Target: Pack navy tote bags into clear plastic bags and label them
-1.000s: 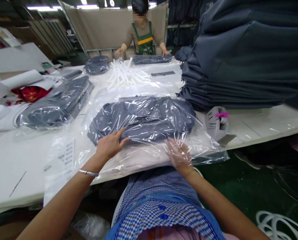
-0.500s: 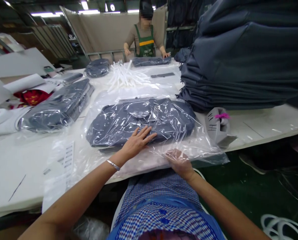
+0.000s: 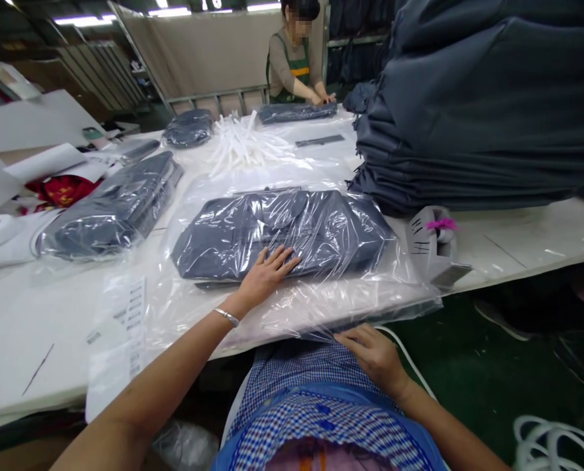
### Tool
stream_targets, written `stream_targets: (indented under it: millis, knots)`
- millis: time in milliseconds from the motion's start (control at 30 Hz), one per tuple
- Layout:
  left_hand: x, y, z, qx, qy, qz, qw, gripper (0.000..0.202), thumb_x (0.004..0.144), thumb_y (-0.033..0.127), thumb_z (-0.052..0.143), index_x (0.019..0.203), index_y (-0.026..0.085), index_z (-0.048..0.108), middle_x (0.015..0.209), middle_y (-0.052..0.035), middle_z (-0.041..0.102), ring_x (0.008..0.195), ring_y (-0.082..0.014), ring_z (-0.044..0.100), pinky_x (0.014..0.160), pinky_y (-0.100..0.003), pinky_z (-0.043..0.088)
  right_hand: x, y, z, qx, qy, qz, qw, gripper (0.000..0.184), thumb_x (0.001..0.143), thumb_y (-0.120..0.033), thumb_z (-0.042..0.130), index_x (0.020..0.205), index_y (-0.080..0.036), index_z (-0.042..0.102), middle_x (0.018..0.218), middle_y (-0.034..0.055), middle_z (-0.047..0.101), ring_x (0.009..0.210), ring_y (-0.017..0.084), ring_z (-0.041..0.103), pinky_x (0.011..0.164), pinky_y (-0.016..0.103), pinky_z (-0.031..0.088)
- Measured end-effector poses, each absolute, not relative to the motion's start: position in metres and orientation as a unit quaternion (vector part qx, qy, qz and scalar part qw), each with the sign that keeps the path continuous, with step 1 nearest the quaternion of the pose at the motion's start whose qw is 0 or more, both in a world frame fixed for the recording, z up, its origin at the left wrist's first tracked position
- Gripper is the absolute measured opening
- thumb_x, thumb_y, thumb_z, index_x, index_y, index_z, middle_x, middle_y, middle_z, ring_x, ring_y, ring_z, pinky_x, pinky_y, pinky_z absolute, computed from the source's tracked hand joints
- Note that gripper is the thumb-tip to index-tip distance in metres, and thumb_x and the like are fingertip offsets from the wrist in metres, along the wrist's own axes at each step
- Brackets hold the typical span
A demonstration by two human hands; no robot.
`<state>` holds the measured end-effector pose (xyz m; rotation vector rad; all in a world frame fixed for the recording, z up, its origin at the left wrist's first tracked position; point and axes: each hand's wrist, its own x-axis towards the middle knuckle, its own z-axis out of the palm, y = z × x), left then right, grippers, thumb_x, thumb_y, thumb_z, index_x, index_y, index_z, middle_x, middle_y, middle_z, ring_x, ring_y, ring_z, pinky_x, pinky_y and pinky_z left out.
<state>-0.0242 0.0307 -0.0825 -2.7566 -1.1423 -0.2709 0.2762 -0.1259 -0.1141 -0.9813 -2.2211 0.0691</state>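
Observation:
A dark grey-blue folded bag lies on the table inside a clear plastic bag. My left hand rests flat on its front edge, fingers spread over the plastic. At the table's front edge my right hand pinches the loose edge of the plastic bag and draws it taut. Through the film the dark item shows a flap and seams. Loose plastic spreads past its right end.
A tall stack of dark fabric pieces stands at right, beside a small grey holder with pink tape. Another wrapped bundle lies left, near barcode stickers. White strips are heaped behind; a co-worker handles a wrapped item across the table.
My right hand has moved down and toward me with the plastic edge, pulling the film straighter. My left hand stays pressed on the bundle. The co-worker has leaned over, both hands together.

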Motion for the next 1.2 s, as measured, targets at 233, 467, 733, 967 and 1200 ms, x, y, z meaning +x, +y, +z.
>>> stream_targets:
  millis: [233, 467, 733, 967, 1200]
  knots:
    - [-0.019, 0.003, -0.089, -0.906, -0.394, -0.129, 0.083, 0.058, 0.096, 0.019, 0.051, 0.152, 0.026, 0.035, 0.161, -0.0106, 0.031, 0.150, -0.0278, 0.023, 0.121, -0.055, 0.020, 0.278, -0.142, -0.080, -0.322, -0.871, -0.056, 0.366, 0.028, 0.093, -0.011, 0.056, 0.115, -0.021, 0.070, 0.099, 0.0033, 0.075, 0.091, 0.016, 0.065, 0.092, 0.033, 0.051]
    - [-0.019, 0.004, -0.093, -0.901, -0.398, -0.156, 0.081, 0.058, 0.097, 0.020, 0.049, 0.153, 0.027, 0.034, 0.160, -0.0099, 0.033, 0.148, -0.0285, 0.029, 0.120, -0.057, 0.022, 0.327, -0.121, -0.032, -0.630, -0.709, -0.207, 0.238, 0.062, 0.088, -0.023, 0.067, 0.146, -0.028, 0.048, 0.149, 0.0114, 0.049, 0.139, 0.038, 0.040, 0.114, 0.065, 0.027]
    - [-0.035, -0.015, -0.092, -0.903, -0.395, -0.150, 0.085, 0.054, 0.097, 0.034, 0.053, 0.149, 0.026, 0.041, 0.161, -0.0109, 0.030, 0.151, -0.0300, 0.021, 0.121, -0.057, 0.018, 0.449, -0.126, -0.156, -0.666, -0.659, 0.050, 0.347, 0.034, 0.096, -0.035, 0.049, 0.118, -0.021, 0.071, 0.112, 0.0075, 0.073, 0.092, 0.021, 0.072, 0.082, 0.031, 0.059]
    - [-0.042, -0.041, -0.096, -0.884, -0.429, -0.168, 0.082, 0.056, 0.095, 0.031, 0.057, 0.148, 0.028, 0.042, 0.163, -0.0113, 0.025, 0.152, -0.0301, 0.017, 0.121, -0.059, 0.016, 0.372, -0.156, -0.123, -0.675, -0.621, -0.116, 0.382, 0.056, 0.091, -0.032, 0.062, 0.144, -0.021, 0.050, 0.139, 0.0138, 0.059, 0.125, 0.032, 0.057, 0.110, 0.053, 0.041]
    - [-0.052, -0.100, -0.092, -0.854, -0.470, -0.218, 0.055, 0.044, 0.097, 0.026, 0.055, 0.141, 0.024, 0.051, 0.145, -0.0103, 0.055, 0.138, -0.0245, 0.046, 0.119, -0.051, 0.031, 0.254, -0.095, -0.075, -0.403, -0.873, -0.047, 0.270, 0.052, 0.096, -0.029, 0.056, 0.147, -0.028, 0.045, 0.150, 0.0073, 0.049, 0.141, 0.031, 0.040, 0.118, 0.058, 0.025]
